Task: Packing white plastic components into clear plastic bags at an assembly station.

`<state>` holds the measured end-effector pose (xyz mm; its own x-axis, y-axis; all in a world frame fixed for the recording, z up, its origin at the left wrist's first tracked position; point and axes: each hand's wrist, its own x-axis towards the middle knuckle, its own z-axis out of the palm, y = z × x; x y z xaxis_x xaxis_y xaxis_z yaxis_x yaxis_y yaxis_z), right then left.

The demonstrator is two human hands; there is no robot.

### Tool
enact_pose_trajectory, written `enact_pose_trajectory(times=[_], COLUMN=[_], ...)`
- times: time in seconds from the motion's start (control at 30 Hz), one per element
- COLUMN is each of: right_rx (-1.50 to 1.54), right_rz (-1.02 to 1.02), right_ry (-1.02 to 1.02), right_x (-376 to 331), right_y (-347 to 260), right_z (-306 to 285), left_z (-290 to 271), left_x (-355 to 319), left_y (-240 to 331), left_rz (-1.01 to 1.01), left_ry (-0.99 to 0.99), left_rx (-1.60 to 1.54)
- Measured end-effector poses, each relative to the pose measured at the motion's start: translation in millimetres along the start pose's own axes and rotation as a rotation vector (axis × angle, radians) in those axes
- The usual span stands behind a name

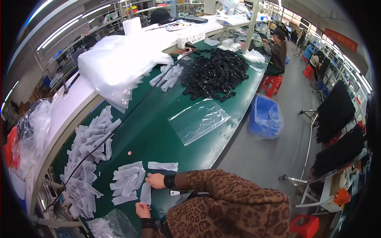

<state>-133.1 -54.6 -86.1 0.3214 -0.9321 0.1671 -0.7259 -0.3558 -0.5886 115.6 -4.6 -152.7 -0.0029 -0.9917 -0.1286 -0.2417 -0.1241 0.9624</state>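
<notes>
A narrow, pale grey, translucent strip (146, 193) lies lengthwise between my hands on the green tabletop. My left hand (143, 210) pinches its near end. At the far end, the fingers of my right hand (156, 180) are closed on it. Just left of my hands is a small stack of similar strips (127, 180), overlapping one another. One more strip (163, 166) rests flat beyond my right hand. A large loose heap of the same strips (85, 158) covers the left side of the table. Whether they are folded film or flat sleeves I cannot tell.
Farther along the green table (149, 135) lie a clear plastic bag (199, 120) and a mound of black cables (216, 73). A black cord (137, 107) crosses the left side. Clear bags (119, 63) overhang the raised white shelf. A blue bin (265, 115) stands on the floor.
</notes>
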Motion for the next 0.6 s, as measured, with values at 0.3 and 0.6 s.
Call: enact_pose_trajectory(times=[0.3, 0.6], right_rx=[-0.028, 0.762], right_rz=[0.032, 0.512], right_ry=[0.110, -0.127], right_x=[-9, -27], right_y=[38, 28], right_z=[-25, -25], left_z=[27, 21], left_x=[22, -7], left_y=[37, 48], left_rz=[0.001, -0.126], left_ry=[-0.154, -0.047], left_rx=[-0.042, 0.013])
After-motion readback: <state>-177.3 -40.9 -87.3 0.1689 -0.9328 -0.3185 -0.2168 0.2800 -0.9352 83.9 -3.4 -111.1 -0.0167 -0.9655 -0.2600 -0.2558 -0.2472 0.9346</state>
